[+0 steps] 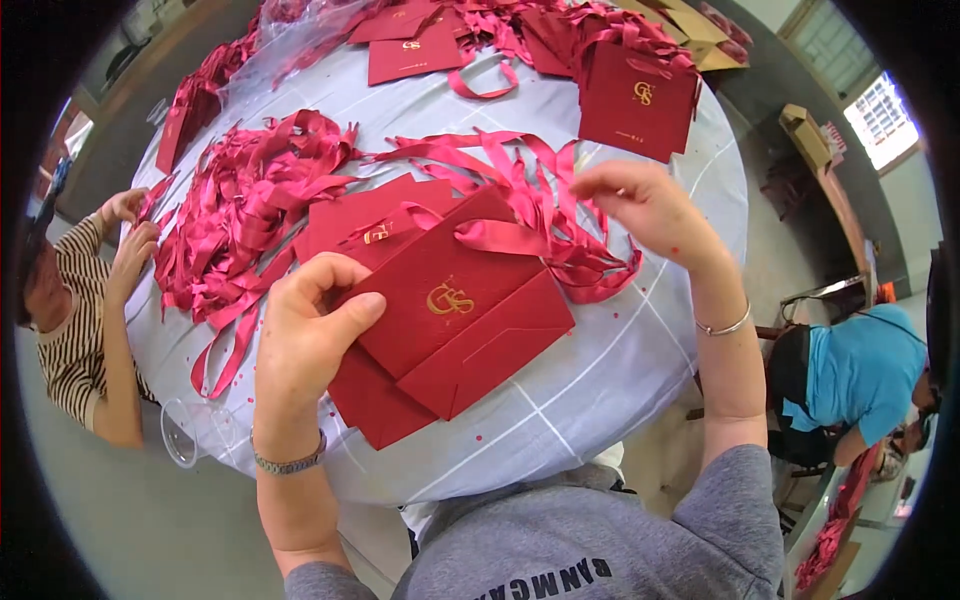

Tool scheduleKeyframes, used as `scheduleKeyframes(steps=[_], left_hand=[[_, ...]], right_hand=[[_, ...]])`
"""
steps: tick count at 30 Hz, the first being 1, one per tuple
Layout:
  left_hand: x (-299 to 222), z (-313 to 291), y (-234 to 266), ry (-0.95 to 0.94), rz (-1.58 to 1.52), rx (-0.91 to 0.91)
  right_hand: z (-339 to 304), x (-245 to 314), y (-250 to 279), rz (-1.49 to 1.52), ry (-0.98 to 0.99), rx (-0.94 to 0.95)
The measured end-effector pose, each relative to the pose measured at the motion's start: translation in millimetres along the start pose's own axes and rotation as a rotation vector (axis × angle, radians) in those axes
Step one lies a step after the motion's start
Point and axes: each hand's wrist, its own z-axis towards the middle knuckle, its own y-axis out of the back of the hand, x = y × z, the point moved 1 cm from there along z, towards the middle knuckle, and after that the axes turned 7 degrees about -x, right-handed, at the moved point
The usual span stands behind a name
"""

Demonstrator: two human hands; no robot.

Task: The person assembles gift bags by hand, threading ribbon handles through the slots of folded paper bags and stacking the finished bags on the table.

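This looks like a small hand-assembly workshop. A round surface (640, 350) under a pale cloth is heaped with loose red ribbons (250, 200) and stacks of flat red paper gift bags (640, 100). Other people sit at the left and right edges of the frame, and cardboard boxes (810, 135) stand on the bare floor at upper right.

lower bags (375, 400) mostly covered, right fingertips (590, 185) (ribbon-hidden)

**One head camera, looking down**

A single fisheye view from the person's head faces steeply down onto the table (640, 350), close above both hands. Edges bend toward the dark rim. The floor shows at the sides; no second view shares the scene.
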Motion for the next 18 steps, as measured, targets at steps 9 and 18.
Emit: scheduleKeyframes(steps=[9,18], left_hand=[[-3.4,1.2,13.3,0.076,-0.193,-0.039],[-4.1,0.2,23.4,0.072,-0.269,-0.068]], right_hand=[[-15.1,6.9,-28.1,-0.066,0.241,0.157],[-15.9,4.3,-39.7,0.045,-0.013,-0.430]])
